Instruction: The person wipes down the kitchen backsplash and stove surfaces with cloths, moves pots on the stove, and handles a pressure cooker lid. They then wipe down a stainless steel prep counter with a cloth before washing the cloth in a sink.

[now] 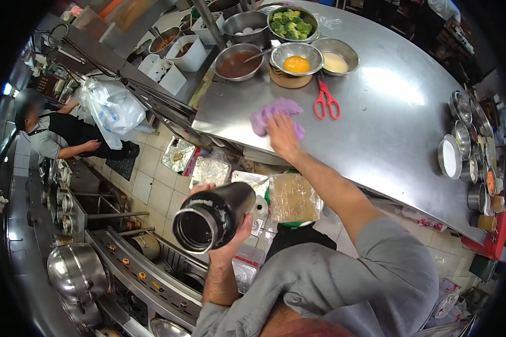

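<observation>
Head view: the left hand was clamped around a black bottle, open mouth toward the camera, near the stove. The right hand pressed a purple cloth flat on the steel counter, beside red scissors; wiping seemed unfinished.

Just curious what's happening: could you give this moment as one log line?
left hand: holds black flask; right hand: on purple cloth, steel counter; nearby: red scissors
</observation>
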Action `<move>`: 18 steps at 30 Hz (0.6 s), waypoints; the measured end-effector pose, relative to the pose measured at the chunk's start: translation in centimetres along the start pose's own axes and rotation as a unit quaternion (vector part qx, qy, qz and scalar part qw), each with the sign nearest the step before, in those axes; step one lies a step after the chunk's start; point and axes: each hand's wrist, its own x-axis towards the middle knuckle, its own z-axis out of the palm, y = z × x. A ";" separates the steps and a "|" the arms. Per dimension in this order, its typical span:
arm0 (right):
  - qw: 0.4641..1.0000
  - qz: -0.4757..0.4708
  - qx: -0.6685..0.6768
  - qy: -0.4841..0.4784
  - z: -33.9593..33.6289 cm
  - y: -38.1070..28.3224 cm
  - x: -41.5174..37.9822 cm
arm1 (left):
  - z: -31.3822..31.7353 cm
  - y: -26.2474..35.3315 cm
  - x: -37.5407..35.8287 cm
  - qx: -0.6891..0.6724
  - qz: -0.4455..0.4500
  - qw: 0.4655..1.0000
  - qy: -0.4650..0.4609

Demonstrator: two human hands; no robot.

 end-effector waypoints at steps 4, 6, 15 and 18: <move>0.997 -0.063 0.044 -0.032 6.3 -2.2 9.8 | -1.2 -1.5 -0.9 0.011 -0.049 0.998 0.036; 0.991 -0.129 0.026 -0.034 10.0 -3.9 12.5 | -1.7 -3.0 -1.4 0.055 -0.053 0.996 0.043; 0.983 -0.158 0.090 0.032 -1.7 -1.8 -4.4 | 3.0 -7.7 1.8 -0.100 -0.173 0.980 0.023; 0.995 -0.089 0.019 0.033 -9.5 3.9 -14.0 | 5.7 -11.0 3.4 -0.086 -0.135 0.987 -0.022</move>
